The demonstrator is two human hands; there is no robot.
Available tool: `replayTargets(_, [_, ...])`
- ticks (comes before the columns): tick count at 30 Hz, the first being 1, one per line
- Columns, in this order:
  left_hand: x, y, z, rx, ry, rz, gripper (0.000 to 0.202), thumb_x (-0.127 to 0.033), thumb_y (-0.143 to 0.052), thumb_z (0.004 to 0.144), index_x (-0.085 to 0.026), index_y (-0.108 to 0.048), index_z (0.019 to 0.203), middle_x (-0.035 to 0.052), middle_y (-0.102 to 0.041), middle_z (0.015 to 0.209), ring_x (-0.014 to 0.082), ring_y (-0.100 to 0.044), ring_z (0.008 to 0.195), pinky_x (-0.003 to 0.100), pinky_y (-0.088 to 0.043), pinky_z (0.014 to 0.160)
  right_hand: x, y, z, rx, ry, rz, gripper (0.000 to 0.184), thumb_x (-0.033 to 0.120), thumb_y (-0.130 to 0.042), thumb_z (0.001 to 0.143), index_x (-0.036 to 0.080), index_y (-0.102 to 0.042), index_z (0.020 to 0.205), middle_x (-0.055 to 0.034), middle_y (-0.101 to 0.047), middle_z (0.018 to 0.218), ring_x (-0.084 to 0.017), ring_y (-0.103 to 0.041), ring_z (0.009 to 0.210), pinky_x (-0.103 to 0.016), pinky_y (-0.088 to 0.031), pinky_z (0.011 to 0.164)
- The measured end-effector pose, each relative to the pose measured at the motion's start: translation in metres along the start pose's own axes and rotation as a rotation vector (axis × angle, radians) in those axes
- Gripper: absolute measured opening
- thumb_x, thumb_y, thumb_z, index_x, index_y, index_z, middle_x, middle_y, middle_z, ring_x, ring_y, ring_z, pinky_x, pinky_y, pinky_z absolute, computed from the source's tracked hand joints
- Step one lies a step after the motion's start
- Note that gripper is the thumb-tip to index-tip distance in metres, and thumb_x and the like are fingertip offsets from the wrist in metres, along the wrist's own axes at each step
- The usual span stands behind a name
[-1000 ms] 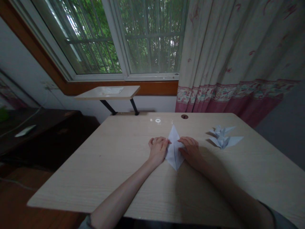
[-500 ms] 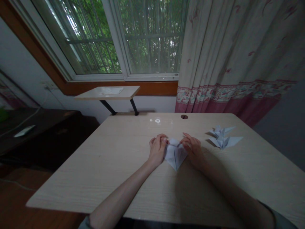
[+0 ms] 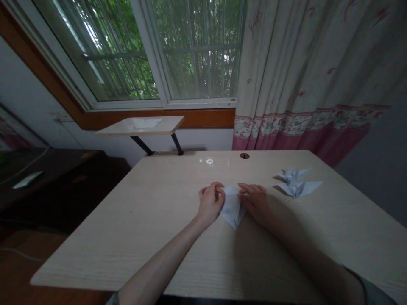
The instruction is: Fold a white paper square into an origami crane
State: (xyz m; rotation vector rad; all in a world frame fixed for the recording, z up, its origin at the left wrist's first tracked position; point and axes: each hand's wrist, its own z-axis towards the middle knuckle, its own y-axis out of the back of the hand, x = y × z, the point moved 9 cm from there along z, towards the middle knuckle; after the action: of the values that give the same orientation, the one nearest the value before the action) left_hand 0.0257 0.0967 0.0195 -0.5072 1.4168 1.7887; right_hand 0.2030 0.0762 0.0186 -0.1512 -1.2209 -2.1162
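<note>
A folded sheet of white paper (image 3: 231, 208) lies on the desk with its pointed end toward me. My left hand (image 3: 212, 199) pinches its left edge between thumb and fingers. At the paper's upper right, my right hand (image 3: 254, 199) is closed on the other edge, fingers bent over it. Parts of both edges are hidden under my fingers. To the right of my right hand sit two folded paper cranes, a nearer one (image 3: 297, 189) with wings spread and a farther one (image 3: 291, 174) partly behind it.
The pale wooden desk (image 3: 152, 220) has a round cable hole (image 3: 244, 156) at its back edge. A small raised shelf (image 3: 121, 128) with white paper (image 3: 146, 123) stands at back left. Beyond are a window (image 3: 197, 51) and a curtain (image 3: 286, 76).
The paper's top layer has shifted, and the dark centre line seen before is mostly gone. My right hand has moved slightly left and down. The view has tilted a little.
</note>
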Motion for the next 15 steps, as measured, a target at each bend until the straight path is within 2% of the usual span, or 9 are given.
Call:
replayTargets(8, [-0.013,-0.004,-0.003,0.026,-0.145,0.132,0.017,-0.011,-0.058,0.087,-0.022,-0.065,0.099,0.0009,-0.073,0.096,0.0202,-0.064,0.093,0.041,-0.035,0.094,0.013,-0.004,-0.001,0.105,0.075,-0.048,0.023,0.016,-0.049,0.096,0.022,-0.071,0.100,-0.0061,-0.076,0.095,-0.023,-0.068,0.092,-0.052,-0.033,0.105])
replayTargets(12, [-0.019,-0.010,-0.004,0.075,-0.240,0.132,0.018,-0.009,-0.057,0.088,-0.019,-0.064,0.101,0.0045,-0.073,0.103,0.0217,-0.065,0.096,0.040,-0.041,0.092,0.017,-0.006,0.001,0.133,0.126,-0.001,0.027,0.009,-0.050,0.090,0.019,-0.073,0.100,-0.0083,-0.076,0.094,-0.023,-0.069,0.090,-0.044,-0.046,0.095])
replayTargets(15, [-0.018,-0.013,-0.005,0.102,-0.265,0.124,0.019,-0.011,-0.061,0.087,-0.018,-0.064,0.104,0.0067,-0.072,0.103,0.0233,-0.064,0.097,0.039,-0.046,0.089,0.015,-0.008,0.000,0.151,0.115,0.024,0.032,0.009,-0.049,0.089,0.020,-0.074,0.104,-0.0080,-0.076,0.099,-0.023,-0.069,0.092,-0.040,-0.051,0.091])
